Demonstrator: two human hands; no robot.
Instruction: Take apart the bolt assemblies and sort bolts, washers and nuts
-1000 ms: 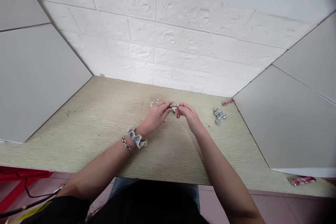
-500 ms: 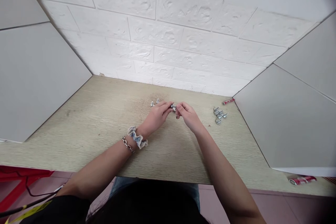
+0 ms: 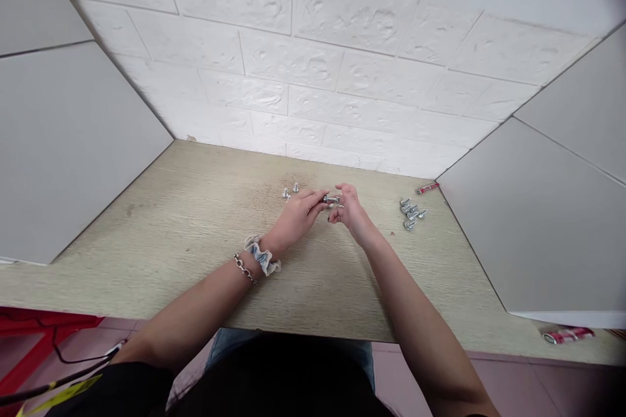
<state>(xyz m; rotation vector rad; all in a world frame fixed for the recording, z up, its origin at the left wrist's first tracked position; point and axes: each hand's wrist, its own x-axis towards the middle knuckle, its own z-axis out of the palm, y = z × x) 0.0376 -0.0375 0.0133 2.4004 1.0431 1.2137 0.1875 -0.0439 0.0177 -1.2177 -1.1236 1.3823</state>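
My left hand (image 3: 296,218) pinches a small zinc-coloured metal bolt (image 3: 331,199) in its fingertips, above the pale wood-grain table (image 3: 147,260). My right hand (image 3: 353,212) faces it, with its spread fingers around the bolt's right end. Whether they grip it is hidden. Two similar bolts (image 3: 290,191) stand on the table just beyond my left hand. A loose group of several bolts (image 3: 411,212) lies further right. A fabric scrunchie (image 3: 261,257) and a chain bracelet (image 3: 244,268) circle my left wrist.
A red-and-white tube (image 3: 427,188) lies in the table's far right corner. White brick-textured wall (image 3: 293,58) rises behind the table, with grey panels (image 3: 73,143) on both sides. Below the front edge are pink floor tiles, a red frame (image 3: 34,339) and a red-and-white can (image 3: 567,335).
The bolt has moved slightly right with my left hand. The fingers of my right hand have opened upward around its end. The view has shifted slightly.
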